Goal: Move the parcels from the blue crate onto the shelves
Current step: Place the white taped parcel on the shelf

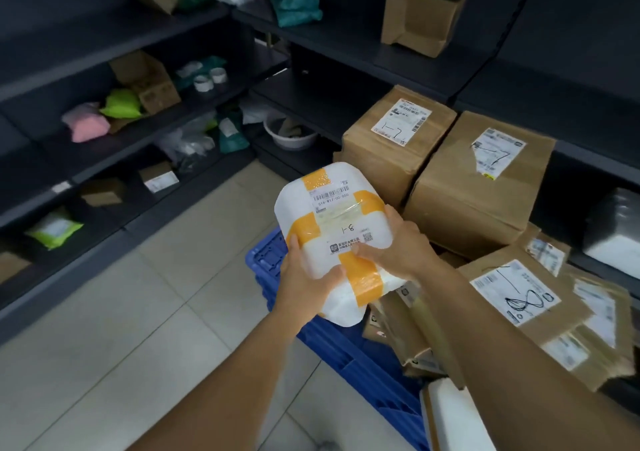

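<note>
I hold a white foam parcel [337, 208] with orange tape and a label marked "1-8" above the blue crate [349, 346]. My left hand [304, 277] grips its near left edge. My right hand [394, 246] grips its right side, thumb on top. The crate stands on the floor and holds several brown cardboard parcels [519, 298], partly hidden by my right arm. Two large cardboard boxes marked "1-7" [481, 187] stand at the crate's far side. Dark shelves [114, 145] run along the left and the back.
The left shelves carry pink [86, 124] and green bags [121, 104], small boxes and plastic packs. A white basin [291, 135] sits low in the corner. A cardboard box [422, 17] stands on the upper back shelf. A white parcel [609, 228] lies at right. Tiled floor [138, 312] stretches left of the crate.
</note>
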### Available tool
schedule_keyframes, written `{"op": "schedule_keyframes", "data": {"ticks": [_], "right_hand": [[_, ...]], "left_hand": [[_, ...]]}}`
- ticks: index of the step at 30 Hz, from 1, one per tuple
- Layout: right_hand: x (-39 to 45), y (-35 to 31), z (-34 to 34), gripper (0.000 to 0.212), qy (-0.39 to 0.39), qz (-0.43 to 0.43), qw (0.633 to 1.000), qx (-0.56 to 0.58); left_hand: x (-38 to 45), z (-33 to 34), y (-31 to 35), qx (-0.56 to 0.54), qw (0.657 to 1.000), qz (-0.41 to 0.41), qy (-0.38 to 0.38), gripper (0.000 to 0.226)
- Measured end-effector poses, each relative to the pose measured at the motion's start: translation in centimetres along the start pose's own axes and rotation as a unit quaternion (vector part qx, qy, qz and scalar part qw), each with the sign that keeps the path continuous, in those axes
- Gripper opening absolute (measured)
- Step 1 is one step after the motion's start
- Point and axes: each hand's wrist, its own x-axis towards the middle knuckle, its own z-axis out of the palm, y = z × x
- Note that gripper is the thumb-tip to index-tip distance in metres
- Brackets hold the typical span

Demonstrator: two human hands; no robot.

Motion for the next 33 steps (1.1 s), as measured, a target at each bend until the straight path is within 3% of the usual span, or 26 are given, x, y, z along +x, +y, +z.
{"op": "schedule_keyframes", "data": {"ticks": [5, 15, 33], "right_hand": [[-2.2, -2.4, 0.0, 0.102, 0.019, -0.073, 0.996, 0.040], [-5.5, -11.2, 3.7, 0.106, -0.012, -0.218, 0.973, 0.081], [-19.3, -37.9, 23.4, 0.106, -0.099, -0.401, 0.904, 0.110]], "left_hand": [[-1.5, -3.0, 0.4, -0.064, 0.996, 0.035, 0.041, 0.106], [-5.9, -14.0, -0.9, -0.089, 0.983, 0.063, 0.146, 0.113], [-22.3, -43.5, -11.1, -0.059, 0.930, 0.071, 0.356, 0.110]]}}
